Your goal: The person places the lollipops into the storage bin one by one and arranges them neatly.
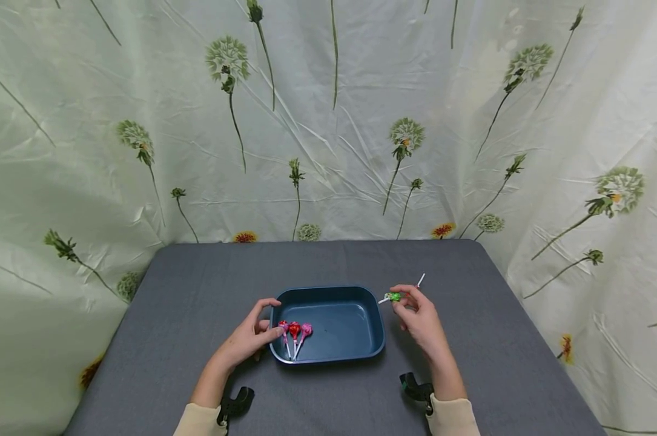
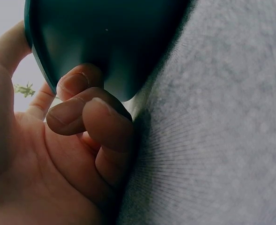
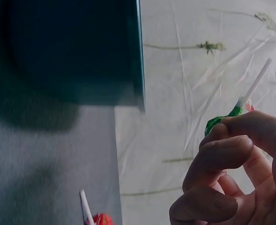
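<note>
A blue rectangular tray [image 1: 333, 361] sits on the table. My left hand [image 1: 244, 340] grips its left end, thumb over the rim and fingers curled against the outer wall, as the left wrist view shows up close. Inside the tray's left part lie a red lollipop [image 1: 294, 329], a pink lollipop [image 1: 306, 330] and another partly behind my thumb. Just off the tray's right rim, my right hand [image 1: 422, 318] pinches a green-wrapped lollipop [image 1: 395, 297] by its head, the white stick pointing toward the tray. In the right wrist view that lollipop [image 3: 236, 111] shows above the curled fingers.
Beyond my right hand a red lollipop [image 3: 102, 219] lies on the table, its white stick [image 1: 421, 280] showing in the head view. The table [image 1: 208, 272] has a grey cloth. A flower-printed curtain [image 1: 328, 121] hangs behind it. Both wrists wear black camera mounts [image 1: 241, 401].
</note>
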Motion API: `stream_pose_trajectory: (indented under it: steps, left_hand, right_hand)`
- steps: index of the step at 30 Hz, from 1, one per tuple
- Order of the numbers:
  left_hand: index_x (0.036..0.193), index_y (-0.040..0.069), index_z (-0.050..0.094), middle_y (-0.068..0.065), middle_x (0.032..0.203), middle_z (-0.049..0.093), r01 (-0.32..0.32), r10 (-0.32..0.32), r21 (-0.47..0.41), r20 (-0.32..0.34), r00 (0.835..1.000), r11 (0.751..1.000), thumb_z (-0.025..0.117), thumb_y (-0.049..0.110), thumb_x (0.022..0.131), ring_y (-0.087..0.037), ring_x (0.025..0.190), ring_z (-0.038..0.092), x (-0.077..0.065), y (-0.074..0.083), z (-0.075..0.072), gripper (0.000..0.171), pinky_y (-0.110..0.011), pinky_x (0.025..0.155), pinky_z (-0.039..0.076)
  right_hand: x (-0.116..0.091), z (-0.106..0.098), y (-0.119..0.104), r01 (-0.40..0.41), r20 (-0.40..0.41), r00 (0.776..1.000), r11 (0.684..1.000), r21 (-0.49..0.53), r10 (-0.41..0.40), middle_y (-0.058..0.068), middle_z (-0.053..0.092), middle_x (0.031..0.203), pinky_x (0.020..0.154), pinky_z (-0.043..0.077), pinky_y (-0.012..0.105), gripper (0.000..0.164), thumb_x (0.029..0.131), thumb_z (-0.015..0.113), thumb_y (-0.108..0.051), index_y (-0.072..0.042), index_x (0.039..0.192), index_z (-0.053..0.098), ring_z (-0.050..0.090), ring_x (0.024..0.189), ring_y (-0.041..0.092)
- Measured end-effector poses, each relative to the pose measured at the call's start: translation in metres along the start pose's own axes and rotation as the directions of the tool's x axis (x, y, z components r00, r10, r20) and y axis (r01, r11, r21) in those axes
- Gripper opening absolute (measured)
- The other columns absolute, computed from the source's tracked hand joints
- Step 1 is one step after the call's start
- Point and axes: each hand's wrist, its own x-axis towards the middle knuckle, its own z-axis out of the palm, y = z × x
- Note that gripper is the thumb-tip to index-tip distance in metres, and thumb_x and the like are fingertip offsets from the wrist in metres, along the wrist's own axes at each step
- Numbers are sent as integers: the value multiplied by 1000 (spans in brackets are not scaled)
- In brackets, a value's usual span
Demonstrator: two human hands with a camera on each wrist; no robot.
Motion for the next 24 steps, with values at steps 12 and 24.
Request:
stream_pose_trajectory:
  steps: [12, 24]
  left_hand:
    - [153, 24, 31, -3, 79, 56, -11, 12, -1, 8, 1000, 1000, 69, 31, 103, -15, 58, 45, -3, 3, 0, 63, -28, 51, 41]
    - [151, 27, 33, 0, 77, 58, -7, 7, -5, -4, 1000, 1000, 69, 33, 103, -13, 56, 45, 0, 0, -1, 60, -27, 51, 42]
  right_hand:
    - [-4, 25, -10, 40, 136, 990, 998, 44, -46, 7, 58, 87, 56, 46, 28, 31, 101, 68, -4, -6, 132, 65, 47, 55, 15]
    - [-7, 52, -22, 71, 212, 974, 997, 36, -77, 5, 59, 83, 53, 41, 26, 30, 99, 68, -4, -7, 129, 68, 46, 52, 14]
